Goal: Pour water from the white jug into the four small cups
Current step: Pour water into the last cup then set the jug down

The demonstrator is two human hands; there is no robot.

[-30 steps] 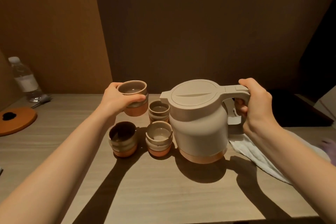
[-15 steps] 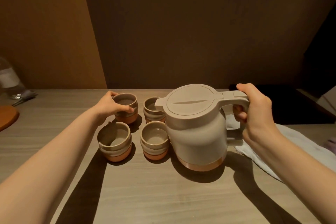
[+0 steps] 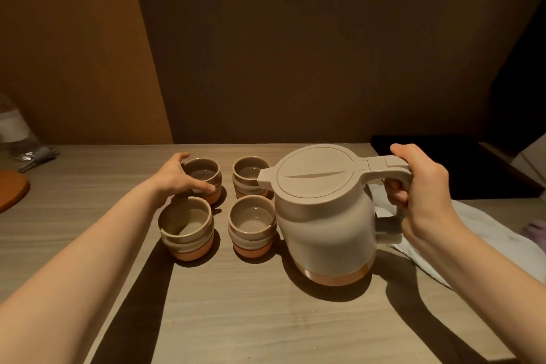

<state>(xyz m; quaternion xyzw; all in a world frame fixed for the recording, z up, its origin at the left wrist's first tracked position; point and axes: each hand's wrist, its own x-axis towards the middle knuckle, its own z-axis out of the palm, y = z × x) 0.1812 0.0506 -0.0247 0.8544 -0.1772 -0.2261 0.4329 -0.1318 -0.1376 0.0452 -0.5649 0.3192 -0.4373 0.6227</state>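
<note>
Glazed far-left cup [image 3: 204,176] – left hand [image 3: 174,179] cupping | white jug [image 3: 328,216] – right hand [image 3: 422,189] gripping handle

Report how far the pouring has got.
Done: all four cups stand in a square on the table; whether any holds water cannot be told. In hand: the right hand grips the white jug by its handle, lid closed, base down; the left hand holds the far-left cup. Left: pouring is not under way.

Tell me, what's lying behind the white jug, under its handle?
A crumpled white cloth lies on the table behind the white jug. The right hand gripping the handle covers part of it.
</note>
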